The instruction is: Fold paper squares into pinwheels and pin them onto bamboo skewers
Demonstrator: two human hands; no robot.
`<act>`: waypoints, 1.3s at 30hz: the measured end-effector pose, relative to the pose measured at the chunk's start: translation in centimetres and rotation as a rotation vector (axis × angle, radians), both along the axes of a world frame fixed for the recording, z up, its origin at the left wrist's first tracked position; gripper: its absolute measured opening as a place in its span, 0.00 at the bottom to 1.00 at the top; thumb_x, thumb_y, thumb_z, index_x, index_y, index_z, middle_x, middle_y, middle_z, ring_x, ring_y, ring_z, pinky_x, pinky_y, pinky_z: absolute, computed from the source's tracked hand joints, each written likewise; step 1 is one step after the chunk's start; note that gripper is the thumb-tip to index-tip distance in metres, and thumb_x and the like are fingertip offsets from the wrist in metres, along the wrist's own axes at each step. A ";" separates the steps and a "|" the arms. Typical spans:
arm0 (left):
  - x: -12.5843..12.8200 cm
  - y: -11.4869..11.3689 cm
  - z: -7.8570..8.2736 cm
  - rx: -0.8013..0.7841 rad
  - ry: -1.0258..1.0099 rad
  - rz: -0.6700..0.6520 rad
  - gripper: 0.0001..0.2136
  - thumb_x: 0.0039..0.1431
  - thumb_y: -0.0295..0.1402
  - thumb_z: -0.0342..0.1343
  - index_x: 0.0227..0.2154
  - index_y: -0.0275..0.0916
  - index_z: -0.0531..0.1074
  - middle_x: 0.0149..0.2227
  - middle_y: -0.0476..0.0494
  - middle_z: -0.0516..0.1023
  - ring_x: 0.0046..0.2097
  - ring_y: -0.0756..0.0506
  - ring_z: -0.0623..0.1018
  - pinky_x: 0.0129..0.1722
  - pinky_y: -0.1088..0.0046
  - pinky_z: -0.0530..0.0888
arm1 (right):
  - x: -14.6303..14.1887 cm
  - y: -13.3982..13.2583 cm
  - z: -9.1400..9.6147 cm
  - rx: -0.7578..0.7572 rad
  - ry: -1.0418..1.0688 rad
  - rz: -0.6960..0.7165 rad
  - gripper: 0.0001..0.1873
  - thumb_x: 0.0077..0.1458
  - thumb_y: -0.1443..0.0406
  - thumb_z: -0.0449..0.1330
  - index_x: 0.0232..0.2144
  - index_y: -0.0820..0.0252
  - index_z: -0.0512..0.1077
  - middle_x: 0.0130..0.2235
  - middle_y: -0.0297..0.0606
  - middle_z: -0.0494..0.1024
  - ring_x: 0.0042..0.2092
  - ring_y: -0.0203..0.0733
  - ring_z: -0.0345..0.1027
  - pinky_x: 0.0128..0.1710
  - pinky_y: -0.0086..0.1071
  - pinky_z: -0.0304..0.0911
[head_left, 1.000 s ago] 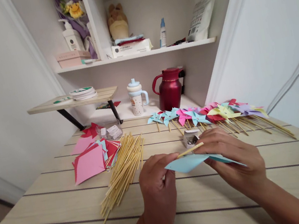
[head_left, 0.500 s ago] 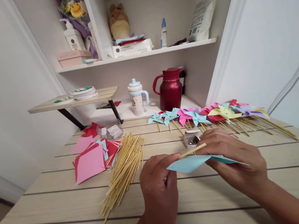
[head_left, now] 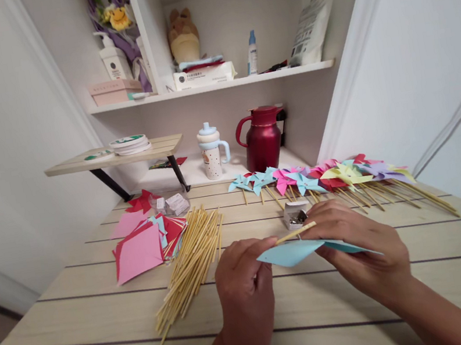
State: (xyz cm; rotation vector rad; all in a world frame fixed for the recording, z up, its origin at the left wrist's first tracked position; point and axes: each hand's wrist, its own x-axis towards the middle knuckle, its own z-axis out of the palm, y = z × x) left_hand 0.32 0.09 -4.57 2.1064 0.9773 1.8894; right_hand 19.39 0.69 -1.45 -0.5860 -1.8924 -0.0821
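Note:
My left hand (head_left: 245,288) is closed, thumb and finger pinching one end of a thin wooden stick (head_left: 295,233). Just below the stick is a light blue paper pinwheel (head_left: 290,253), seen nearly edge-on. My right hand (head_left: 369,246) grips this pinwheel, thumb underneath and fingers over the top near the stick. A tiny bit of a pin shows between stick and paper; the rest of it is hidden. Beyond my right fingers stands a small open white box (head_left: 295,216) with small metal pieces inside. A pile of loose sticks (head_left: 191,267) lies left of my left hand.
Finished pinwheels (head_left: 346,174) in several colours lie along the back right of the table. At the left are stacked paper squares (head_left: 138,255) and small packets (head_left: 177,203). Behind stand a cup (head_left: 211,158), a red jug (head_left: 263,140) and a small raised shelf (head_left: 164,145).
Both hands stay almost still, holding the stick and the blue pinwheel in the same place. The right hand has shifted very slightly to the left.

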 end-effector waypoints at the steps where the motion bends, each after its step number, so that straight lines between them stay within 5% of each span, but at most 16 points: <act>1: 0.0 0.0 -0.1 0.003 0.000 -0.001 0.16 0.55 0.15 0.54 0.38 0.42 0.79 0.35 0.47 0.83 0.36 0.48 0.81 0.36 0.72 0.77 | 0.0 0.0 0.0 -0.001 -0.003 0.005 0.15 0.52 0.76 0.60 0.40 0.54 0.77 0.33 0.38 0.80 0.35 0.44 0.73 0.38 0.43 0.68; 39: -0.3 -0.5 0.7 0.062 0.086 0.032 0.15 0.58 0.17 0.53 0.40 0.41 0.78 0.35 0.47 0.82 0.35 0.48 0.80 0.35 0.71 0.76 | -0.1 0.2 -0.2 -0.024 0.040 -0.022 0.13 0.53 0.75 0.61 0.38 0.54 0.76 0.32 0.37 0.80 0.34 0.44 0.74 0.37 0.43 0.70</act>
